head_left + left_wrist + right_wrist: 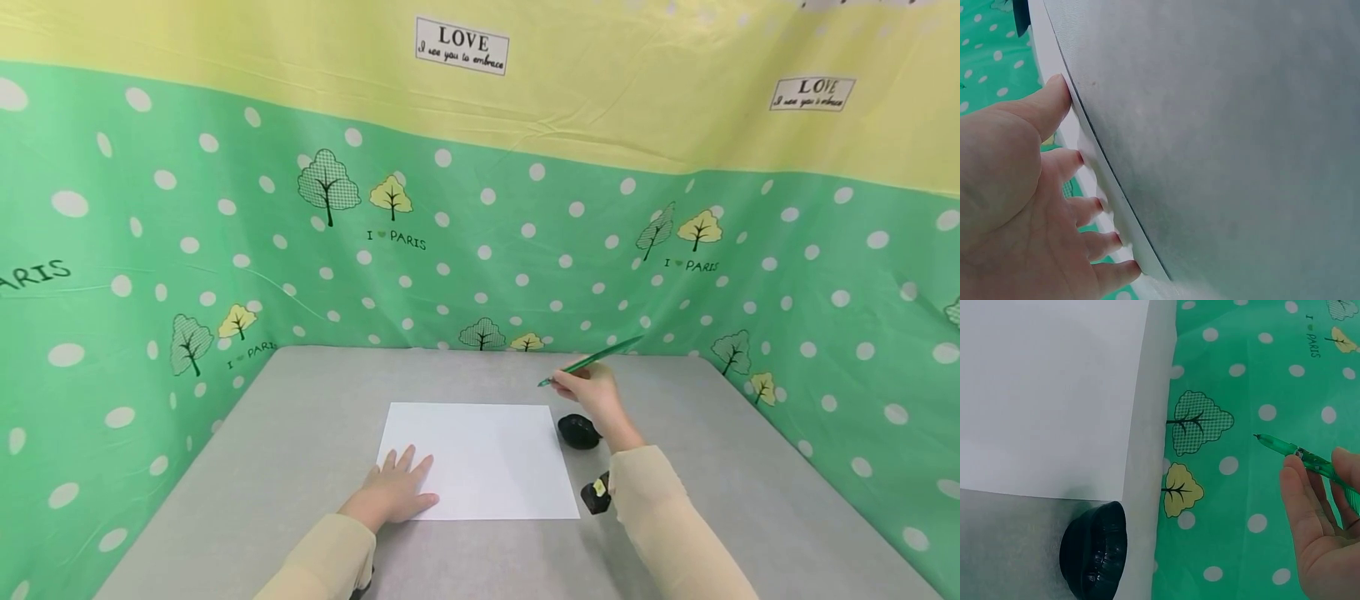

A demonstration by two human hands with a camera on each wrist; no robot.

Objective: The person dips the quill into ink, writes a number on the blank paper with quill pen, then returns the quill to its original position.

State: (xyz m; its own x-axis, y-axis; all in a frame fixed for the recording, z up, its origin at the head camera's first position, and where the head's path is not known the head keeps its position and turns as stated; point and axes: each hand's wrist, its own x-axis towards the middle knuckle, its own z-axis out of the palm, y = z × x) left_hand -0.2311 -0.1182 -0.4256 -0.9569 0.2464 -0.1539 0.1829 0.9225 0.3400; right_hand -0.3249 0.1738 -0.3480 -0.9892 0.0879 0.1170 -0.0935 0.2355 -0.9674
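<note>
A sheet of white paper (487,458) lies on the grey table. My left hand (397,487) rests on the paper's lower left corner with its fingers spread. In the left wrist view the left hand (1029,181) lies along the paper's edge, fingertips on it. My right hand (592,396) pinches a green pen (600,355) above the table, beyond the paper's upper right corner. The right wrist view shows the green pen (1282,445) between thumb and fingers of the right hand (1325,531), its tip pointing toward the paper and held off it.
A rounded black object (578,432) sits beside the paper's right edge. Nearer me, a smaller black object with a yellow patch (597,492) is partly covered by the right sleeve. Green and yellow curtains (480,217) with dots and trees enclose the table (300,417) at the back and sides.
</note>
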